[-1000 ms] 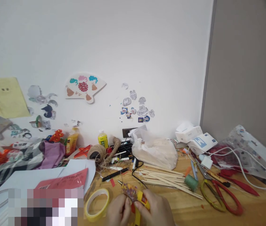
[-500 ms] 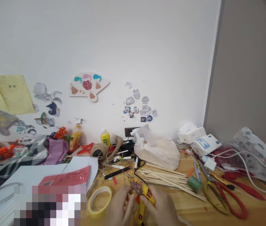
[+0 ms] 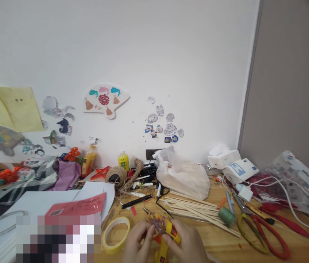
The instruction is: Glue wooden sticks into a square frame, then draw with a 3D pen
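Observation:
A yellow glue gun (image 3: 173, 231) with a metal tip lies between my hands at the bottom middle, its nozzle pointing up and left. My right hand (image 3: 188, 239) is closed around its body. Crusty purple and brown material covers its front part. My left hand (image 3: 140, 237) is closed beside that front part, thumb and fingertips pinched together; whether they hold something small cannot be made out. The yellow handle (image 3: 161, 252) hangs down between the hands. A roll of yellow tape (image 3: 105, 238) lies just left of my left hand.
Wooden sticks (image 3: 195, 210), a green thread spool (image 3: 227, 217) and scissors (image 3: 270, 239) lie to the right. Behind are a black pen (image 3: 137, 201), a twine ball (image 3: 116, 177) and a white plastic bag (image 3: 183, 179). A red packet (image 3: 79, 207) rests on papers at left.
The glue gun's nozzle has tipped slightly left and down, toward my left hand. Both hands stay in nearly the same place. The view has shifted a little.

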A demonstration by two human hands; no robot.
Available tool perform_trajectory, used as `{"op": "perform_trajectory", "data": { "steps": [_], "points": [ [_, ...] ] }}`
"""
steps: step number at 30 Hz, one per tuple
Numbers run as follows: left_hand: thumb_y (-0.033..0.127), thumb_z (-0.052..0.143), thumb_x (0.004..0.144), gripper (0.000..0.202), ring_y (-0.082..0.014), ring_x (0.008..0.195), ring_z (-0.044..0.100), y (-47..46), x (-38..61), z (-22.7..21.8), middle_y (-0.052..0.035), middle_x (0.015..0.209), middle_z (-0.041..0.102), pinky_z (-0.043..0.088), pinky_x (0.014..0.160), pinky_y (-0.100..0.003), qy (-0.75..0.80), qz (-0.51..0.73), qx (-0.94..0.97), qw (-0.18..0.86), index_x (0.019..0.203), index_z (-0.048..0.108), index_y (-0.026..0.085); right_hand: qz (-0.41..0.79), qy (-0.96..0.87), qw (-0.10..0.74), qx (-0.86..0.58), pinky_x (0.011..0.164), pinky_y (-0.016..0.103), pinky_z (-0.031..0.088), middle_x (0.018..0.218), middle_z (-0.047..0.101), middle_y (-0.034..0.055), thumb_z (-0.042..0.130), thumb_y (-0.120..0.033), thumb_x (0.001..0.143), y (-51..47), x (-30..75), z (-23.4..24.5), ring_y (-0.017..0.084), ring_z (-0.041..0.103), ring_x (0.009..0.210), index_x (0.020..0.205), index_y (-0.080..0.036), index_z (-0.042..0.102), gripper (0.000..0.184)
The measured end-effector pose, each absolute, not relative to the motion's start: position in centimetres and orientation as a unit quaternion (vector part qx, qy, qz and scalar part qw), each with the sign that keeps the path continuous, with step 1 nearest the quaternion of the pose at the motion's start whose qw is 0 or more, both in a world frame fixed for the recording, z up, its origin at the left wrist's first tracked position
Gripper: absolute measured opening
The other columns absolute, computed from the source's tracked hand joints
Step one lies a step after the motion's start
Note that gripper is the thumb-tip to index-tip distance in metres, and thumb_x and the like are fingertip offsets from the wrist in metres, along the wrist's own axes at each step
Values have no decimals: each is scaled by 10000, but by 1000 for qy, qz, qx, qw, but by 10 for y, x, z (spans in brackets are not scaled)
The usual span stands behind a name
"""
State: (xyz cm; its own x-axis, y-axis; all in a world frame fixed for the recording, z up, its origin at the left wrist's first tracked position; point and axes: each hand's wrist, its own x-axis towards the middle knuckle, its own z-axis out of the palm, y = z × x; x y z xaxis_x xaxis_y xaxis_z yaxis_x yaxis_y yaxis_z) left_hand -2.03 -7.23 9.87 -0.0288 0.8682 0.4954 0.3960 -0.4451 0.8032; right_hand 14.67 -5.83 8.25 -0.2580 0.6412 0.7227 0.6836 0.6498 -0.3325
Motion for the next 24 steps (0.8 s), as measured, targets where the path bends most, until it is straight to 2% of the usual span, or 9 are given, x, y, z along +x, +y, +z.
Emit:
{"op": "perform_trajectory", "data": {
  "steps": [3, 6, 16, 21, 24],
  "points": [
    [708, 516, 695, 540, -113, 428, 403, -76, -20, 104, 39, 463, 441, 338, 424, -225, 476, 522, 605, 368, 541, 490, 191, -17, -794, 451, -407, 441, 225, 346, 546, 634, 1, 341, -521, 918, -59, 148, 84, 145, 591, 459, 715, -200, 553, 434],
    [724, 570, 633, 549, -88, 405, 355, -78, -21, 105, 61, 452, 398, 305, 408, -214, 457, 512, 573, 448, 537, 464, 194, 3, -798, 456, -394, 435, 217, 334, 532, 617, -6, 323, -552, 911, -59, 148, 85, 133, 568, 443, 689, -202, 539, 468],
    [617, 687, 609, 492, -59, 398, 327, -80, -22, 103, 60, 441, 412, 278, 411, -201, 418, 547, 502, 524, 514, 497, 173, 82, -800, 465, -371, 447, 206, 326, 551, 600, -3, 279, -617, 895, -60, 146, 87, 124, 536, 466, 686, -193, 551, 545],
    [609, 710, 543, 526, -39, 358, 243, -73, -19, 92, 92, 387, 348, 198, 382, -190, 430, 569, 447, 539, 470, 394, 195, 103, -801, 449, -383, 458, 208, 321, 560, 583, 1, 287, -612, 890, -59, 144, 83, 126, 528, 483, 691, -185, 550, 539],
    [558, 706, 568, 485, -40, 344, 236, -70, -19, 86, 98, 377, 345, 201, 377, -191, 423, 568, 442, 551, 483, 386, 203, 108, -799, 449, -384, 449, 208, 303, 536, 530, -10, 276, -631, 880, -57, 143, 80, 120, 491, 472, 644, -187, 512, 556]
  ]
}}
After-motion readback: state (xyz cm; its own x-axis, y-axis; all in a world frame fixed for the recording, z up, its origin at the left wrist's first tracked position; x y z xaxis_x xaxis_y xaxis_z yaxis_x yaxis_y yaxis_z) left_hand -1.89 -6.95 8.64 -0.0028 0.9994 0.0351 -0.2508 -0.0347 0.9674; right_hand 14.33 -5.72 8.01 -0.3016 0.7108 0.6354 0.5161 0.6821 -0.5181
